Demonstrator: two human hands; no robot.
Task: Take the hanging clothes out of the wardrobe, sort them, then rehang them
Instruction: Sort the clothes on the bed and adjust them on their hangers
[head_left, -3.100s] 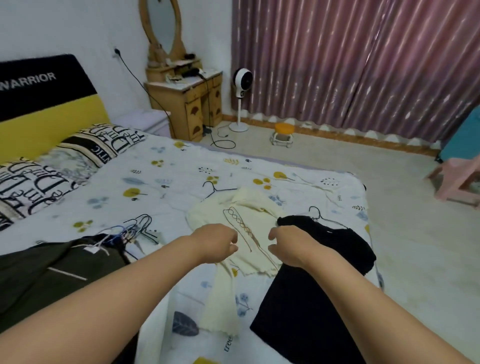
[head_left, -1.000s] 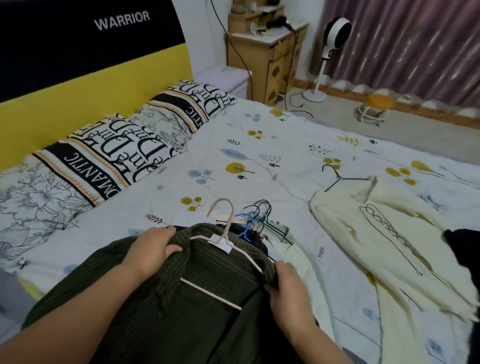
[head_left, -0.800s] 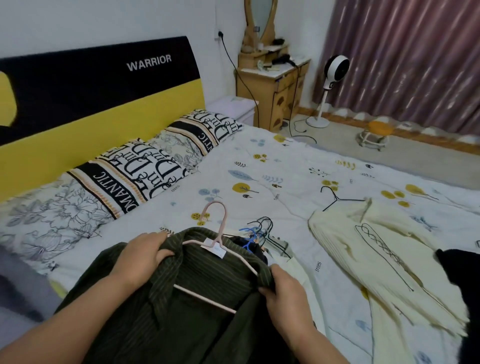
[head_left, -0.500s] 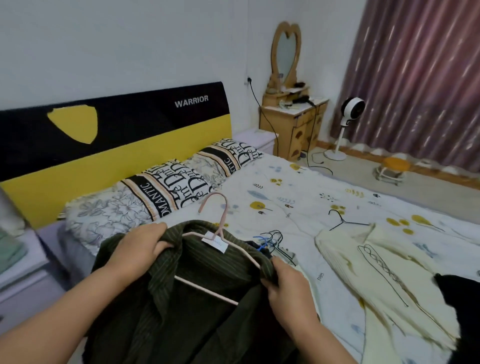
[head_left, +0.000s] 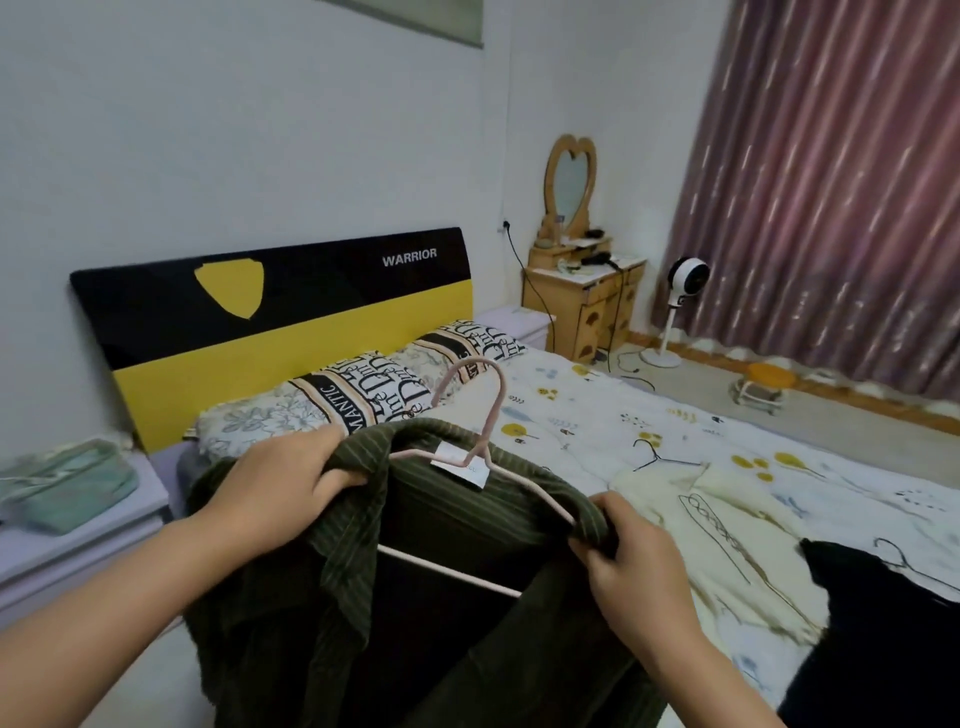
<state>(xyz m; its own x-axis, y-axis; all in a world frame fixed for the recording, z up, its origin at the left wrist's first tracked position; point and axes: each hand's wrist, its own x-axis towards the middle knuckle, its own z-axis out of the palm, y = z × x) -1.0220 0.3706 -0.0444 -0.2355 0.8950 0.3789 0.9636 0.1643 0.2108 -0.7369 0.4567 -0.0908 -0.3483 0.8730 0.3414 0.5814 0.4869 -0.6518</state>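
Both hands, L & R, grip the green shirt at its shoulders so it stays squared on the hanger, clear of the bed.

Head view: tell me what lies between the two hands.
In the head view, the pink hanger and green corduroy collar span between left hand and right hand.

The green shirt and black garment run off the lower edge.
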